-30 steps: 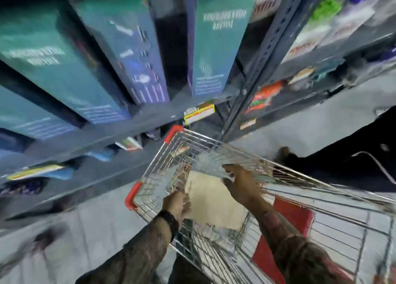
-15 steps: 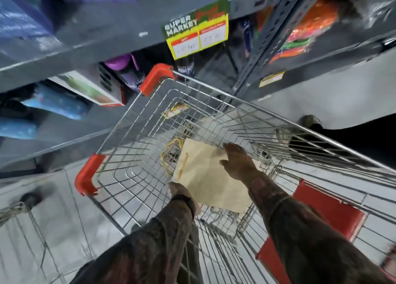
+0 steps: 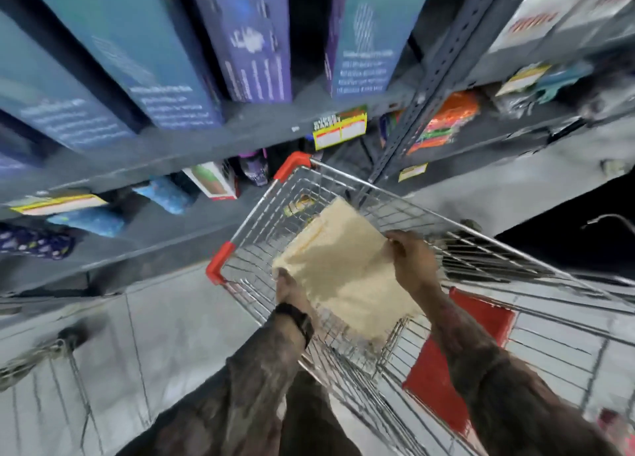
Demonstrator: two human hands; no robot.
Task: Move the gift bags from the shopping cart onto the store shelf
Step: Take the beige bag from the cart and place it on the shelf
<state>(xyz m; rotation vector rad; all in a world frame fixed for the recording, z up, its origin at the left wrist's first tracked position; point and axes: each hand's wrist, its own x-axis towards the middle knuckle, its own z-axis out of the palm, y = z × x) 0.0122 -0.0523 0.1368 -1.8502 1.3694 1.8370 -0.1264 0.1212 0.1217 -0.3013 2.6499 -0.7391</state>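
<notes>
A flat cream gift bag (image 3: 343, 266) is held tilted above the wire shopping cart (image 3: 446, 221). My left hand (image 3: 290, 289) grips its lower left corner, my right hand (image 3: 410, 259) grips its right edge. Another bag with yellow handles (image 3: 297, 206) lies deeper in the cart, mostly hidden behind the cream bag. The grey store shelf (image 3: 240, 125) runs across the view beyond the cart, with tall teal and purple boxes (image 3: 254, 43) standing on it.
A lower shelf (image 3: 154, 228) holds blue packets and a small box. A grey upright post (image 3: 426, 87) divides the shelving; orange packets (image 3: 446, 122) lie to its right. The cart's red child-seat flap (image 3: 457, 362) is near me. Another cart (image 3: 41, 362) stands at the lower left.
Both hands have lifted the cream gift bag up out of the cart basket. The view has swung upward, bringing the tall boxes on the shelf back into sight.
</notes>
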